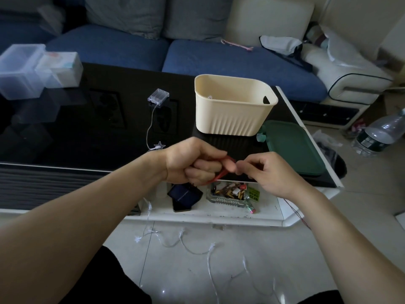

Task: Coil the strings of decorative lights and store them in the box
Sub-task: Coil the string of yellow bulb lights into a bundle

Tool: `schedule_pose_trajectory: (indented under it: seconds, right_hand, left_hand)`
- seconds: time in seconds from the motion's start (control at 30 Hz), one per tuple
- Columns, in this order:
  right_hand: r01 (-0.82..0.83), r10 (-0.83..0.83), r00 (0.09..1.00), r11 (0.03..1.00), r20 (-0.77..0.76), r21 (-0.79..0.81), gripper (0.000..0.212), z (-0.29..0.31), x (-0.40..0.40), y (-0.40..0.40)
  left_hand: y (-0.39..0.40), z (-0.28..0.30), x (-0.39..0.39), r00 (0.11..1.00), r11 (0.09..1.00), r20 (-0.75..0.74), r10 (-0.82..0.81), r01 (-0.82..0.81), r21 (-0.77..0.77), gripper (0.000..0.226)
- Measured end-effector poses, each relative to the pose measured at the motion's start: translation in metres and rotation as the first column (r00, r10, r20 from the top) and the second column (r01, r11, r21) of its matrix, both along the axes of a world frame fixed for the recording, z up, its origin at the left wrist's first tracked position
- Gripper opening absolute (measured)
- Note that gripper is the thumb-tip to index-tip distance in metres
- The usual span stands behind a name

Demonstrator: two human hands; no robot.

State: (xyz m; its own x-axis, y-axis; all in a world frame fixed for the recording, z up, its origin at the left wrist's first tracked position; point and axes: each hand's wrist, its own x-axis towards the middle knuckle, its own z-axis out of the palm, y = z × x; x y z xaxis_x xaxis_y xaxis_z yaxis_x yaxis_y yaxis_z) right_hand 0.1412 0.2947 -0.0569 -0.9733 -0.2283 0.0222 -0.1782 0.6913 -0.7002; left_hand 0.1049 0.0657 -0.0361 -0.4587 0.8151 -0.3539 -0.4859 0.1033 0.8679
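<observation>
While the left hand grips a small red bundle of wire in curled fingers, the right hand pinches the same red loop at its near end between thumb and fingertips, both held in the air just above the front edge of the desk. A thin red strand trails down past the right wrist toward the floor, so this string looks only partly wound.

The cream box stands open on the desk just beyond the hands, with a green lid lying beside it. A second string of clear star lights lies uncoiled: its battery case sits on the desk to the left of the box, one star rests near the left wrist, and the rest spills over the edge across the floor tiles.

To do this step well, the left hand should likely keep a firm hold on the finished loops while the right feeds the loose strand in even turns of matching size, keeping light tension so nothing kinks or slips. The trailing strand could snag on the desk corner, so drawing it up gently seems wise. Tucking the tail around the bundle before dropping it in the box would probably keep it from springing open.
</observation>
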Motion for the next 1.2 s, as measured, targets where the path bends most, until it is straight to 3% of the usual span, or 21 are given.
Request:
schedule_pose_trajectory:
  seconds: [0.1,0.27,0.37,0.5,0.67,0.8,0.87,0.93,1.1,1.2]
  right_hand:
    - [0.008,-0.008,0.999,1.000,0.042,-0.003,0.030,-0.004,0.000,-0.004]
    - [-0.028,0.015,0.986,0.997,0.168,0.074,0.026,-0.011,0.000,-0.010]
    - [-0.080,0.048,0.973,0.988,0.224,0.136,0.024,-0.012,0.004,-0.019]
    - [-0.169,0.120,0.957,0.971,0.265,0.170,0.026,-0.011,0.016,-0.042]
    - [-0.225,0.197,0.961,0.965,0.192,0.134,0.024,0.005,0.027,-0.064]
    - [-0.145,0.141,0.989,0.984,0.042,0.100,0.018,0.014,0.024,-0.059]
    - [-0.079,0.079,0.997,0.994,0.002,0.074,0.010,0.015,0.020,-0.051]
    - [-0.036,0.038,0.998,0.998,-0.041,0.051,0.016,0.016,0.018,-0.044]
    - [-0.003,0.003,1.000,0.990,-0.004,-0.140,0.034,0.012,0.010,-0.028]
    - [-0.006,0.009,1.000,0.989,0.019,-0.146,0.043,0.005,0.004,-0.020]
  left_hand:
    - [0.002,-0.001,-0.002,0.970,0.966,0.072,0.231,-0.238,0.104,0.033]
    - [0.003,-0.003,-0.007,0.837,0.829,0.133,0.530,-0.545,0.129,0.033]
    - [0.001,-0.003,-0.007,0.784,0.769,0.131,0.607,-0.621,0.151,0.038]
    - [0.006,-0.001,-0.004,0.771,0.759,0.115,0.626,-0.636,0.138,0.042]
    - [0.010,-0.002,0.003,0.875,0.875,0.000,0.484,-0.484,-0.010,0.044]
    - [0.009,-0.011,0.011,0.991,0.984,-0.020,0.135,-0.136,-0.118,0.047]
    - [0.009,-0.013,0.013,0.999,0.991,-0.031,-0.018,0.013,-0.137,0.053]
    - [0.008,-0.012,0.014,0.992,0.980,-0.067,-0.109,0.095,-0.176,0.057]
    - [0.013,-0.011,0.012,0.969,0.970,-0.197,-0.152,0.108,-0.219,0.053]
    - [0.012,-0.012,0.009,0.970,0.971,-0.198,-0.143,0.098,-0.219,0.054]
